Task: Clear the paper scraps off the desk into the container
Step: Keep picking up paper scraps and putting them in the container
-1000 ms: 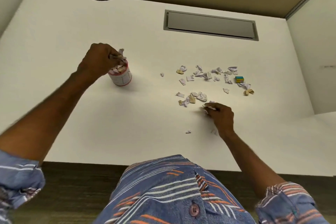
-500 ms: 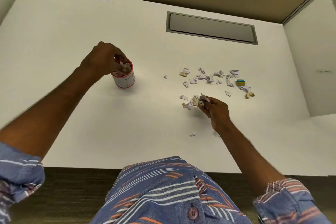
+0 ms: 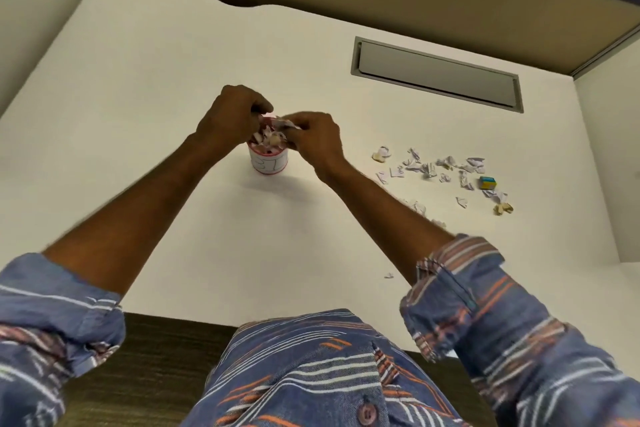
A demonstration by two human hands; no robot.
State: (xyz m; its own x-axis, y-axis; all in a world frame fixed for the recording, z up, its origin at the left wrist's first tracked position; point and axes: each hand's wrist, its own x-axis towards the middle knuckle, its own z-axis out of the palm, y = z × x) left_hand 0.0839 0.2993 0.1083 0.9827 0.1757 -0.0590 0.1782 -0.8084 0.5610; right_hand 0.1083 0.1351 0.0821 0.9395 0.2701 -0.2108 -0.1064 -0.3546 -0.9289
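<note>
White desk surface [image 3: 173,80] fills the head view, bounded by partition walls, with a recessed grey cable hatch [image 3: 436,76] beyond your hands. Your left hand [image 3: 230,118] is curled at the rim of the container [image 3: 269,165], a small cup that is piled nearly full; whether it pinches anything cannot be told. Your right hand [image 3: 317,137] meets it just above the rim, fingers pinched on a clump of paper scraps [image 3: 285,125]. The remaining scraps [image 3: 433,166] lie scattered well to the right of your right hand, with a small blue-and-yellow block [image 3: 487,183] among them and one stray piece [image 3: 388,276] near your right sleeve. Expect the scraps to be light, soft and easily crushed. Gather several by raking them together, then pinch from above. Steady the cup, since it probably tips easily.
</note>
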